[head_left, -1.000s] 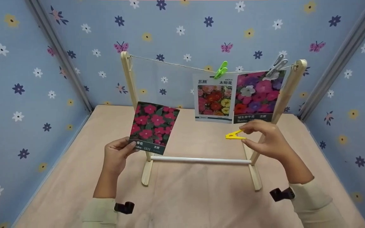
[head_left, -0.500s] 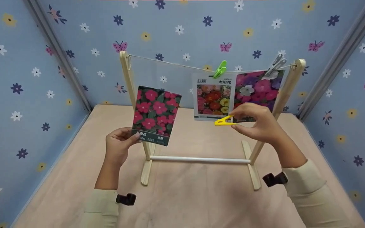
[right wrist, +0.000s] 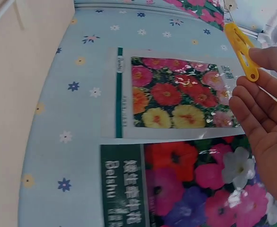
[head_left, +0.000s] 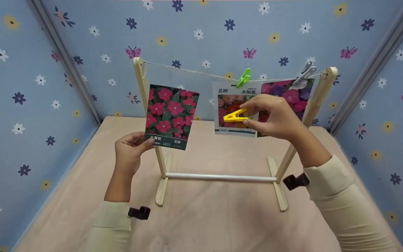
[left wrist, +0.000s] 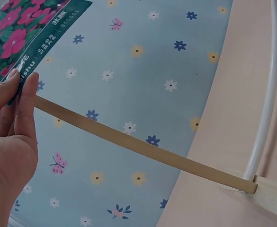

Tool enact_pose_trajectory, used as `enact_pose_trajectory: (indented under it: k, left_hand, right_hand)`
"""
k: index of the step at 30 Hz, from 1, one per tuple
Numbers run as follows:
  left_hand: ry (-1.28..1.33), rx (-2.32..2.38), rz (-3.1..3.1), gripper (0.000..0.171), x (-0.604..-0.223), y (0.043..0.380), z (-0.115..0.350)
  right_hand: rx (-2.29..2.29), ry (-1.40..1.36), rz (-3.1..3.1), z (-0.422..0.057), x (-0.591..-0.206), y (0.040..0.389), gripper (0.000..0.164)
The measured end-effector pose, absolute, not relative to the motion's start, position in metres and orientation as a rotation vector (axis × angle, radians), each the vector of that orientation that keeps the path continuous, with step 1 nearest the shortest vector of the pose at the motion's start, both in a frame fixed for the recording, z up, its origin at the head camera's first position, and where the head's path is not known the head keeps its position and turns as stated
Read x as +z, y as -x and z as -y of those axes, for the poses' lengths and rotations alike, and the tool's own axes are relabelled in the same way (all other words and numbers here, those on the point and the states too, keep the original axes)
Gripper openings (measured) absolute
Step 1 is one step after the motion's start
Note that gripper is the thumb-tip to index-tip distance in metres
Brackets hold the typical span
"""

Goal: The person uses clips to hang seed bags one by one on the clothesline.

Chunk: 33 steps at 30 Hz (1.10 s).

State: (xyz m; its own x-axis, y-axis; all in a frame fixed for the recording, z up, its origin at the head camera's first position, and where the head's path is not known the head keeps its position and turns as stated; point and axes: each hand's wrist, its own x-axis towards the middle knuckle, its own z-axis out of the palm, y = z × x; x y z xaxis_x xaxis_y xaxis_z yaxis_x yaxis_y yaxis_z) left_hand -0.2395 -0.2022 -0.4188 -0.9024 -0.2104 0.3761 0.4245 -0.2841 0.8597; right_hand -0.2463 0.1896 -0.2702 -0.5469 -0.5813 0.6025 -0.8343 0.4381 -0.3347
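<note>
In the head view my left hand (head_left: 130, 150) pinches the lower left corner of a seed packet (head_left: 171, 115) printed with pink flowers, held upright before the rack's left post. My right hand (head_left: 275, 117) pinches a yellow clothespin (head_left: 234, 116) between thumb and fingers, its tip pointing left. Behind that hand, two more packets hang from a string (head_left: 191, 71). The white-bordered packet (head_left: 222, 131) hangs under a green clothespin (head_left: 244, 77). Beside it a packet of mixed flowers (head_left: 301, 101) hangs from grey clothespins (head_left: 305, 74), partly hidden by my right hand.
The string runs between the left post (head_left: 140, 80) and right post (head_left: 322, 91) of a wooden rack. A white rod (head_left: 222, 177) joins the posts low down. Blue flowered walls (head_left: 177, 31) surround the peach-coloured table (head_left: 201, 217) at the back and sides.
My left hand has raised the pink-flowered seed packet toward the string's height. My right hand has moved up and left with the yellow clothespin, now in front of the hanging packets.
</note>
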Motion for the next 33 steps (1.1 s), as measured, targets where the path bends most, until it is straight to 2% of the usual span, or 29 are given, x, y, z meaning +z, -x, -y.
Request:
enact_pose_trajectory:
  k: [15,22,33]
  left_hand:
    - [0.178,-2.22,1.509,0.02,-0.403,0.243,0.176]
    - [0.163,-2.164,1.495,0.019,-0.402,0.243,0.167]
    - [0.095,-2.155,1.455,0.02,-0.4,0.246,0.159]
  right_hand:
    - [0.725,-1.191,2.303,-0.136,-0.212,0.256,0.026]
    - [0.692,-1.133,2.264,-0.112,-0.203,0.261,0.018]
    - [0.74,-0.949,2.299,-0.087,-0.19,0.267,0.016]
